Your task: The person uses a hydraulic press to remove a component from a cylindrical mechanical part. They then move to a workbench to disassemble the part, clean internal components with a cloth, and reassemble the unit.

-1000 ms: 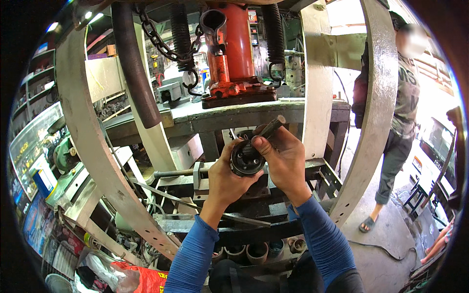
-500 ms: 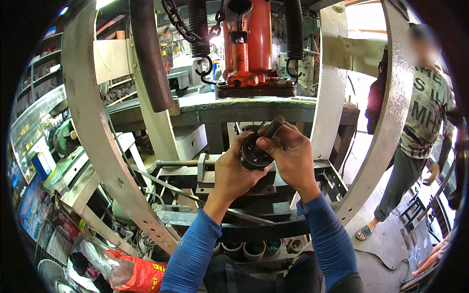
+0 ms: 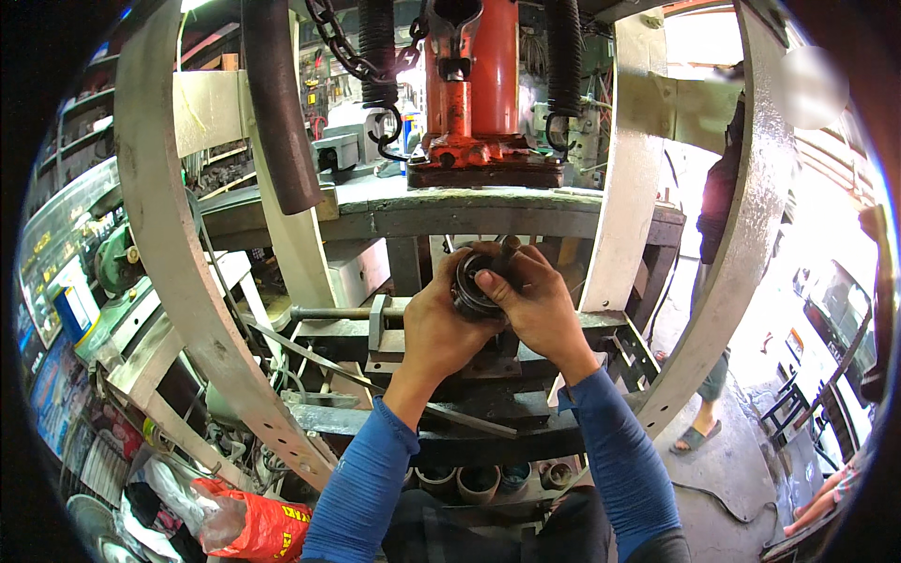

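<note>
A dark, round, ring-shaped metal part is gripped in my left hand, whose fingers wrap round its left side and underside. My right hand is closed round a short dark metal rod, with its thumb pressed on the front of the round part. The rod's upper end sticks out above my right fingers; its lower end is hidden by the hand. Both hands are held up over the metal bed of a shop press, below its red hydraulic jack.
Pale steel posts flank my arms, and a thick bar hangs at the left. Springs and a chain hang by the jack. Cups sit below the bed. Behind the right post a person's leg shows.
The rod has dropped lower and leans less to the right, close against the round part. My right thumb has moved down and left onto that part. The person has stepped behind the right post.
</note>
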